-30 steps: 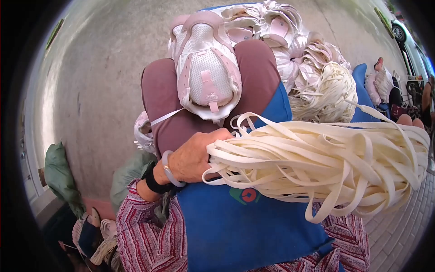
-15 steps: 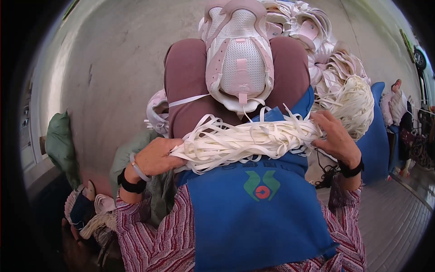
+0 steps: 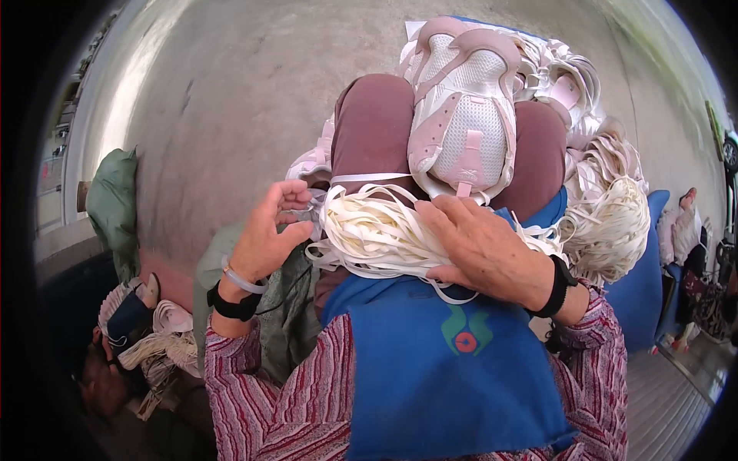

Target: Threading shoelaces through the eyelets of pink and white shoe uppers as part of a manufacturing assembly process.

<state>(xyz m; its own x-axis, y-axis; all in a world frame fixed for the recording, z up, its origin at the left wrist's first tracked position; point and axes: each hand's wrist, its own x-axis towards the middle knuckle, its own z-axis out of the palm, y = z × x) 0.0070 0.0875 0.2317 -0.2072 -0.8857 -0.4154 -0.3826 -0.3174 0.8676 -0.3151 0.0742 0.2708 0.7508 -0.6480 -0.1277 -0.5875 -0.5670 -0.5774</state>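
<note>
Left hand [image 3: 265,240] has come off the lace bundle [image 3: 377,233], fingers spread, right hand [image 3: 486,250] clasping it

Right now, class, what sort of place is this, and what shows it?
Probably an informal shoe workplace, seemingly outdoors: a bundle of white laces, piled pale shoe uppers, and a vehicle at the right edge.

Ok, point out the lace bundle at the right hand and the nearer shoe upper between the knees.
Lace bundle [image 3: 377,230]: head view, on its exposed loops.
Shoe upper [image 3: 463,117]: head view, on its white mesh.
</note>
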